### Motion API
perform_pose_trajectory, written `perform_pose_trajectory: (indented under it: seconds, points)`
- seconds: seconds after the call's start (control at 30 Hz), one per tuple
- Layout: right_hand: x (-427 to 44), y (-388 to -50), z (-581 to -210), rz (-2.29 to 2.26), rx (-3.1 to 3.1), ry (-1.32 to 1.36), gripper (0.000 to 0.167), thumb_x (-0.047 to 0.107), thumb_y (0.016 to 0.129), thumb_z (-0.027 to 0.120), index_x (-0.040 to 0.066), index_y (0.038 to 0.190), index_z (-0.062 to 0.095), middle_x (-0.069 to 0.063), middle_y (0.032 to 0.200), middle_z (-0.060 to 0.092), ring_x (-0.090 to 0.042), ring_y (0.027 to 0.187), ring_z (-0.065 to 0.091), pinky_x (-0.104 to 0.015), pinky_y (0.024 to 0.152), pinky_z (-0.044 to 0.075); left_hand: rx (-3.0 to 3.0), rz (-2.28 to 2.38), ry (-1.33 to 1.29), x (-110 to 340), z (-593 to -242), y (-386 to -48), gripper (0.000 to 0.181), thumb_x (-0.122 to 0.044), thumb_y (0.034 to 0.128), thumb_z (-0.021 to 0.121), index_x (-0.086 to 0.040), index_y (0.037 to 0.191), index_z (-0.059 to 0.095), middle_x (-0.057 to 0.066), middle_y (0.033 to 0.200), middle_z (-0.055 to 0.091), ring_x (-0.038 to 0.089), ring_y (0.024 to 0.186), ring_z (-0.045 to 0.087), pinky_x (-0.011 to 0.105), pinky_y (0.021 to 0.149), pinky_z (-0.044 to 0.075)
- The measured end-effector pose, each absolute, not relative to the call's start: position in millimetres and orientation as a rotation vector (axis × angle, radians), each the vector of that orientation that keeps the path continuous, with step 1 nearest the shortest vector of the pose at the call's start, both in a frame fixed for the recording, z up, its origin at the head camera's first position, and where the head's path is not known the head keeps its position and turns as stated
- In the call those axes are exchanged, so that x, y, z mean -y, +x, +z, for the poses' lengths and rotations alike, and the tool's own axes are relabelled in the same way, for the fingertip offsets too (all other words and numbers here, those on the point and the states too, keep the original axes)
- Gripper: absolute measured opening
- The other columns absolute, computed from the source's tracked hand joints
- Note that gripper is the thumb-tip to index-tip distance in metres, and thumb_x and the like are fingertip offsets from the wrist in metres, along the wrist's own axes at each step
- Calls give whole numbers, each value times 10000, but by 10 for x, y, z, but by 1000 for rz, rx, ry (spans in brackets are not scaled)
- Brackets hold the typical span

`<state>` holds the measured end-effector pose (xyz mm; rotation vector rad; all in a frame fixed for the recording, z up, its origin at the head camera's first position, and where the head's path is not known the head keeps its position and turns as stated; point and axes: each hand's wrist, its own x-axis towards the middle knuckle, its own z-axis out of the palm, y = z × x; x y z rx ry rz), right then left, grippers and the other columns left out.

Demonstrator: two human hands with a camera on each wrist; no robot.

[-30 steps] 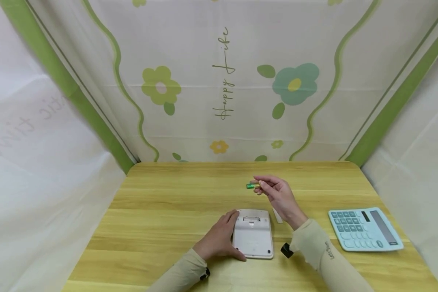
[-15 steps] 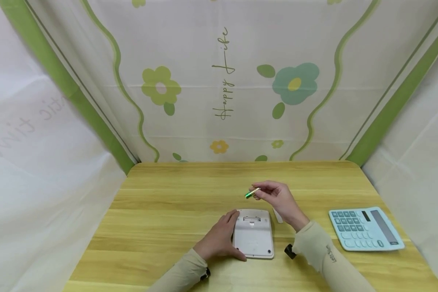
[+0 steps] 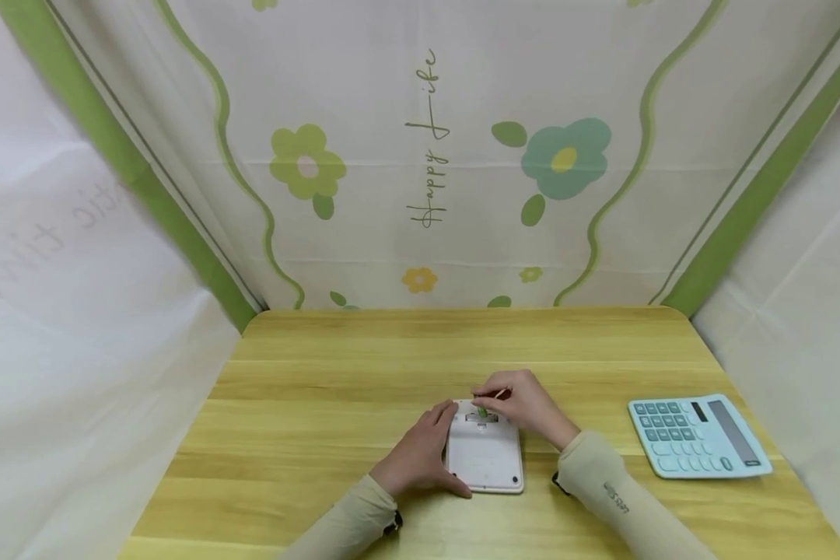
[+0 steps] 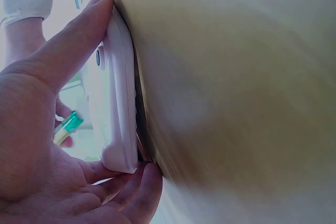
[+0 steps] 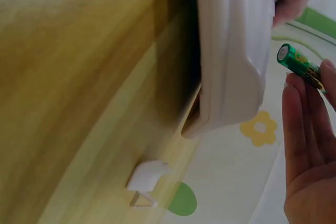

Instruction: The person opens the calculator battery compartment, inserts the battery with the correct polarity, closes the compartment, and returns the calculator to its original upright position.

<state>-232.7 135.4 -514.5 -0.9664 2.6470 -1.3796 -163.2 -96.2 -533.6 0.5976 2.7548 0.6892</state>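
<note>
A white calculator [image 3: 486,463] lies face down on the wooden table, its battery compartment [image 3: 491,419] uncovered near the far edge. My left hand [image 3: 420,455] grips its left side, thumb at the near corner and fingers at the far one. Between thumb and fingertips, my right hand [image 3: 525,402] pinches a green and gold battery [image 5: 300,66]. The battery points down over the compartment in the head view; whether it touches the calculator I cannot tell. In the right wrist view a small white cover [image 5: 148,176] lies on the table just beyond the calculator.
A light blue calculator [image 3: 700,435] rests face up at the table's right side. Patterned cloth [image 3: 364,233] hangs along the back, with more white cloth on both sides. Wooden tabletop [image 3: 308,404] extends to the left of the hands.
My right hand has come down and nearer with the battery, from above the table behind the calculator to over its compartment. The battery has tilted downward. My left hand stays in place.
</note>
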Motion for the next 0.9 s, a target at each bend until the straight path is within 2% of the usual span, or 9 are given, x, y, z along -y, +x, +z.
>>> perform_pose_trajectory:
  seconds: [0.17, 0.3, 0.47, 0.67, 0.9]
  points:
    - [-1289, -2322, -5203, -1233, -2713, -1231, 163, 95, 875, 826, 88, 1037, 838, 54, 861, 765, 28, 733, 615, -188, 632, 554, -2751, 702, 600, 965, -5323, -1627, 1337, -585, 616, 963, -87, 1635, 254, 102, 1658, 337, 286, 1491, 395, 454, 1184, 427]
    - [-1254, -2304, -5211, -1074, -2763, -1329, 173, 118, 879, 825, 128, 1051, 840, 86, 836, 727, 39, 711, 566, -169, 611, 503, -2755, 707, 607, 968, -5322, -1619, 1338, -592, 619, 959, -89, 1637, 251, 99, 1660, 336, 286, 1497, 388, 458, 1190, 419]
    - [-1241, -2258, -5249, -818, -2827, -1354, 219, 197, 923, 795, 174, 1140, 817, 76, 894, 699, -1, 745, 553, -175, 643, 480, -2754, 725, 606, 977, -5342, -1603, 1342, -601, 620, 954, -97, 1641, 243, 88, 1663, 331, 278, 1499, 388, 456, 1185, 426]
    - [-1274, -2199, -5308, -704, -2847, -1411, 265, 220, 930, 790, 205, 1194, 794, 44, 1001, 689, -80, 823, 604, -219, 691, 513, -2752, 716, 605, 980, -5368, -1577, 1330, -619, 637, 937, -102, 1645, 241, 86, 1673, 319, 288, 1506, 384, 470, 1173, 437]
    - [-1319, -2193, -5302, -707, -2799, -1378, 336, 249, 942, 780, 224, 1276, 756, 47, 1078, 651, -61, 888, 584, -211, 738, 529, -2749, 763, 597, 992, -5333, -1596, 1337, -585, 628, 957, -112, 1649, 234, 92, 1673, 322, 300, 1498, 397, 477, 1165, 446]
